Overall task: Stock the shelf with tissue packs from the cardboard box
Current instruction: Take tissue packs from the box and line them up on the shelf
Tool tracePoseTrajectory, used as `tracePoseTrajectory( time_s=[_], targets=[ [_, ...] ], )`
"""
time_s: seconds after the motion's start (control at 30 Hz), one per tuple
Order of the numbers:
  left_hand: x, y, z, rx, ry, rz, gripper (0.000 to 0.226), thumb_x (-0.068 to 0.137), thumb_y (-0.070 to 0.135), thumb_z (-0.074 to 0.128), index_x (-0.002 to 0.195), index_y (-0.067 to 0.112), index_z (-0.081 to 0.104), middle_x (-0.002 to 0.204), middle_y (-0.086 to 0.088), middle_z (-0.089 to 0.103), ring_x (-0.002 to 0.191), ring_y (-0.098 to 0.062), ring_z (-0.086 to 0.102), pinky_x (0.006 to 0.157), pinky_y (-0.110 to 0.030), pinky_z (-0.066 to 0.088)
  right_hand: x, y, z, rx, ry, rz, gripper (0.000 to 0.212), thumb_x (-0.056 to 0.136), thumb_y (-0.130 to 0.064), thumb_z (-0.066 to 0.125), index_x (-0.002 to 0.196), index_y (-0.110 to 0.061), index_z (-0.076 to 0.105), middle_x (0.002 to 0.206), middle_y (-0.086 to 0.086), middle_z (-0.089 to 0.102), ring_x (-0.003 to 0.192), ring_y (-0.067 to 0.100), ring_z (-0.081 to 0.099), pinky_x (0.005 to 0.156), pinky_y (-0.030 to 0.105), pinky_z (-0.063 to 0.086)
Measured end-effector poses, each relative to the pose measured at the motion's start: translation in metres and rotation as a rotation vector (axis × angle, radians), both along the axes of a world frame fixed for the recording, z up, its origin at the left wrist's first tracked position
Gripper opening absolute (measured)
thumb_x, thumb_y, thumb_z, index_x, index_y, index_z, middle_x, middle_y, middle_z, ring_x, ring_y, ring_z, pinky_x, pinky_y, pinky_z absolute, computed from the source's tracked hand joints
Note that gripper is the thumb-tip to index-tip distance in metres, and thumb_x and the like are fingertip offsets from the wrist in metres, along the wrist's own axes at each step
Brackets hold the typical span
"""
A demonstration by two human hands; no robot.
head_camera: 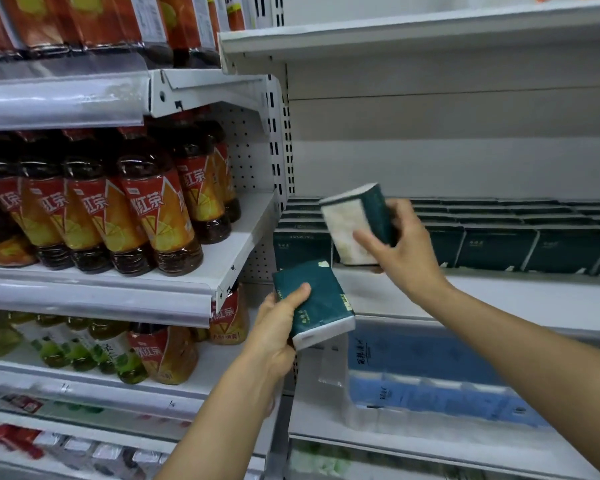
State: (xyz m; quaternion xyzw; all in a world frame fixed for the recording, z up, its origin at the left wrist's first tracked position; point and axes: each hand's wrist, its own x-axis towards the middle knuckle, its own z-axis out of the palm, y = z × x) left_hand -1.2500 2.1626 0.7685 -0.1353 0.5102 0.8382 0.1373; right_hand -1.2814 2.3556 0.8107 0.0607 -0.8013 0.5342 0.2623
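Observation:
My right hand (404,251) grips a dark green tissue pack (355,223), tilted with its white end toward me, just above the front of the white shelf (499,296). Rows of matching green tissue packs (534,247) fill that shelf behind it, with a gap near the left front. My left hand (274,327) holds a second green tissue pack (317,303) lower down, in front of the shelf's left edge. The cardboard box is out of view.
Bottled red tea (142,209) crowds the shelves at left, with green drink bottles (84,348) below. Blue tissue bundles (430,375) sit on the shelf under the green packs. A bare white shelf (430,32) hangs overhead. A slotted upright post (281,140) divides the two bays.

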Motion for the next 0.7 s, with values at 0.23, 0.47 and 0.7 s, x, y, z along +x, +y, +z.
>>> tracePoseTrajectory(
  time_s=[0.23, 0.47, 0.7],
  targets=[
    [-0.005, -0.001, 0.003, 0.157, 0.097, 0.001, 0.084, 0.072, 0.063, 0.074, 0.139, 0.017, 0.053, 0.123, -0.018, 0.070, 0.112, -0.036, 0.069, 0.101, -0.054, 0.051, 0.002, 0.007, -0.037, 0.889, 0.434, 0.177, 0.062, 0.074, 0.006, 0.071, 0.127, -0.018, 0.047, 0.144, 0.012, 0.040, 0.133, 0.030, 0.040, 0.070, 0.042, 0.060],
    [-0.004, -0.006, -0.003, 0.091, 0.144, 0.038, 0.071, 0.066, 0.025, 0.081, 0.131, 0.017, 0.055, 0.111, -0.011, 0.075, 0.100, -0.029, 0.074, 0.087, -0.045, 0.059, 0.005, 0.003, -0.039, 0.395, 0.151, 0.121, 0.063, 0.081, 0.016, 0.037, 0.134, -0.018, 0.042, 0.134, 0.000, 0.049, 0.113, 0.018, 0.056, 0.088, 0.033, 0.051],
    [-0.007, -0.007, -0.007, -0.064, 0.155, -0.048, 0.080, 0.056, 0.033, 0.087, 0.128, 0.019, 0.055, 0.103, -0.010, 0.078, 0.095, -0.029, 0.075, 0.088, -0.045, 0.059, 0.001, 0.011, -0.016, -0.186, -0.786, 0.397, 0.051, 0.081, -0.063, 0.060, 0.098, -0.016, 0.070, 0.077, 0.002, 0.064, 0.061, 0.012, 0.053, 0.050, 0.024, 0.035]
  ],
)
